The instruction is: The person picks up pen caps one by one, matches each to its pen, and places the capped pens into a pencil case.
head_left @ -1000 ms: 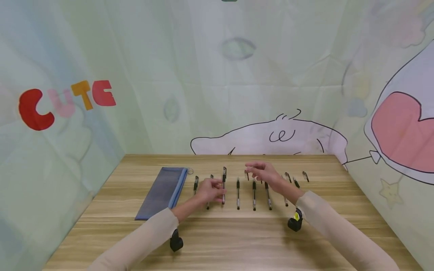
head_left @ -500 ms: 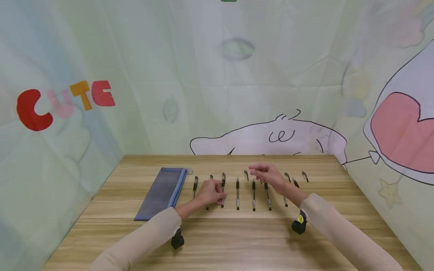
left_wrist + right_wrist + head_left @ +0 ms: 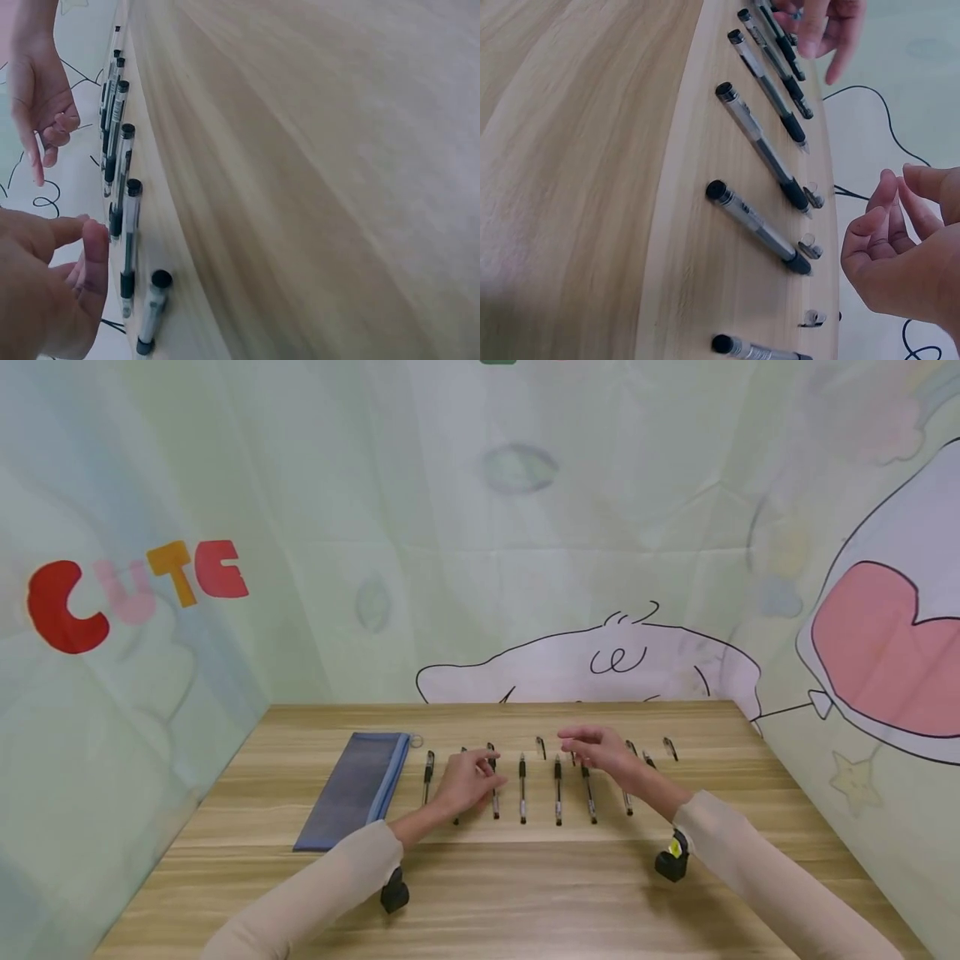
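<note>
My left hand [image 3: 467, 782] hovers over the third capped pen [image 3: 495, 806] from the left, thumb and fingers apart around it. That black gel pen lies on the table, pointing away from me. In the left wrist view the left hand [image 3: 45, 277] has its thumb and forefinger tips near each other beside the row of pens. Farther right, my right hand [image 3: 600, 752] hangs above the row with its fingers loosely bent and nothing between them. An uncapped pen [image 3: 522, 789] lies between the hands, with a loose pen cap [image 3: 541, 747] beyond it.
Several uncapped pens [image 3: 558, 793] continue rightward, with loose caps [image 3: 670, 748] behind them. Two capped pens [image 3: 428, 772] lie left of the third, one partly hidden by the left hand. A blue mesh zip pouch [image 3: 348, 793] lies at the left of the wooden table [image 3: 480, 893].
My left hand lowered the third capped pen onto the table, then its fingers loosened and came off it. My right hand drifted slightly to the right.
</note>
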The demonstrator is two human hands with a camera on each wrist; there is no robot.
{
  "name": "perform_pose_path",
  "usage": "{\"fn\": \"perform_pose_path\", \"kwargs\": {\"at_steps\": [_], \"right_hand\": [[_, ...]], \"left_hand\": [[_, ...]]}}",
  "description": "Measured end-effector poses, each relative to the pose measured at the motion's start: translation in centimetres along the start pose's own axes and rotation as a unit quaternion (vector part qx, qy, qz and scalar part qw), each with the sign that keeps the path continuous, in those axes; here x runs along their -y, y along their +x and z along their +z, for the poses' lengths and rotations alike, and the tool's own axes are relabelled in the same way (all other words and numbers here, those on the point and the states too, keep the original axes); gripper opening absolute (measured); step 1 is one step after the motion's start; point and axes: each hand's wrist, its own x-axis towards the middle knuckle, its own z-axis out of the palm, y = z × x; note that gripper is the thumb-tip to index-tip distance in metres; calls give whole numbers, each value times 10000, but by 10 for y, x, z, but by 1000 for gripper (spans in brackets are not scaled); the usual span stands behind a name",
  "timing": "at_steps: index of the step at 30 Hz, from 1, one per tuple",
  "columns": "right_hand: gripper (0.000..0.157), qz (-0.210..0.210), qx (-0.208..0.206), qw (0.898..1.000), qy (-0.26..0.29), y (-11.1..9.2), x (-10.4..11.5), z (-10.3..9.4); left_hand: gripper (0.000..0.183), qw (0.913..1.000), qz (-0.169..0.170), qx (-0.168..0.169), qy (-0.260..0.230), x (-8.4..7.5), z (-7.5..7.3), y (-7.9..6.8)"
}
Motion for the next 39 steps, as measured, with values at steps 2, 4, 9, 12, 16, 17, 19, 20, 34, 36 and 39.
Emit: {"fn": "perform_pose_path", "kwargs": {"at_steps": [2,4,9,12,16,17,19,20,34,36,39], "right_hand": [[41,18,17,10000,22,-2,-1,-2],[42,37,15,10000,68,-3,-3,-4],[42,81,-47,10000,30,-6,-6,-9],[41,132,-113,9998,-18,-7,-7,-12],[40,113,-120,9998,-101,-9,-9,-14],[40,110,-115,9998,-105,-9,-9,-14],[41,97,-102,9998,-107,-11,-9,-15],[41,67,-76,9999,-123,-11,-9,-15],[42,-3,-23,10000,11,-16,-14,-21],[42,14,-53,10000,21,-16,-15,-22],[41,64,-108,9999,25,-16,-17,-23]], "left_hand": [[44,9998,179,17,3,-3,3,2],[46,9996,210,157,-40,-6,6,4],[52,9985,223,483,-84,-11,15,8],[56,9980,210,588,-39,-13,23,10],[62,9973,197,675,204,-16,30,13],[63,9971,171,696,269,-17,31,13],[64,9966,107,739,343,-18,34,13],[64,9964,75,764,356,-19,35,14],[63,9936,-161,995,501,-27,48,18],[60,9936,-257,1007,441,-27,48,19],[56,9938,-447,991,216,-28,47,18]]}}
